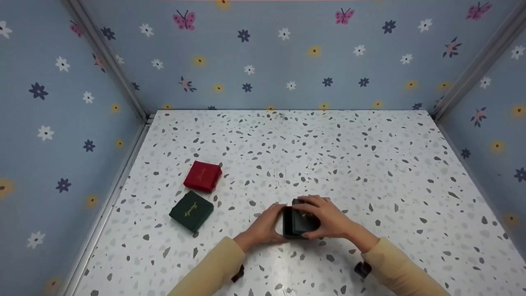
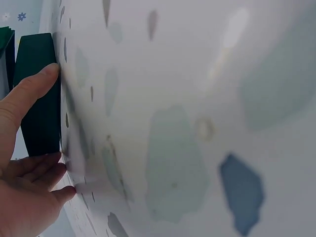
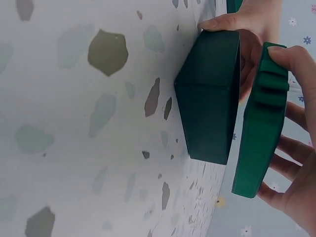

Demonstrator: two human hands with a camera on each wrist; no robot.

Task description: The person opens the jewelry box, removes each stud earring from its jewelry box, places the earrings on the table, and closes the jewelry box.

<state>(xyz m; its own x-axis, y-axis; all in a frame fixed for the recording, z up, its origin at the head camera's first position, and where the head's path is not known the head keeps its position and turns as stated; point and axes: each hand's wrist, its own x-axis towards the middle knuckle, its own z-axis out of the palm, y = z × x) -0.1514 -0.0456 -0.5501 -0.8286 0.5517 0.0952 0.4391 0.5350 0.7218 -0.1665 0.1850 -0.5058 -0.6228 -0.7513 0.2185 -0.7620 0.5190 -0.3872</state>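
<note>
In the middle front of the table stands a dark green box base (image 1: 287,225), uncovered on its left side in the head view. My left hand (image 1: 263,227) grips this base, thumb on one side and fingers on the opposite one, as the left wrist view also shows. Above it, my right hand (image 1: 332,220) holds the green lid (image 3: 261,133) between thumb and fingertips. A narrow gap separates lid and base (image 3: 207,94) in the right wrist view, where the lid is slightly tilted. What lies inside the base is hidden.
To the left, a closed dark green box (image 1: 191,211) with gold lettering lies on the speckled white table (image 1: 328,156). Just behind it sits a red box (image 1: 202,176), also gold-lettered. Blue flowered panels (image 1: 267,53) enclose the table's back and sides.
</note>
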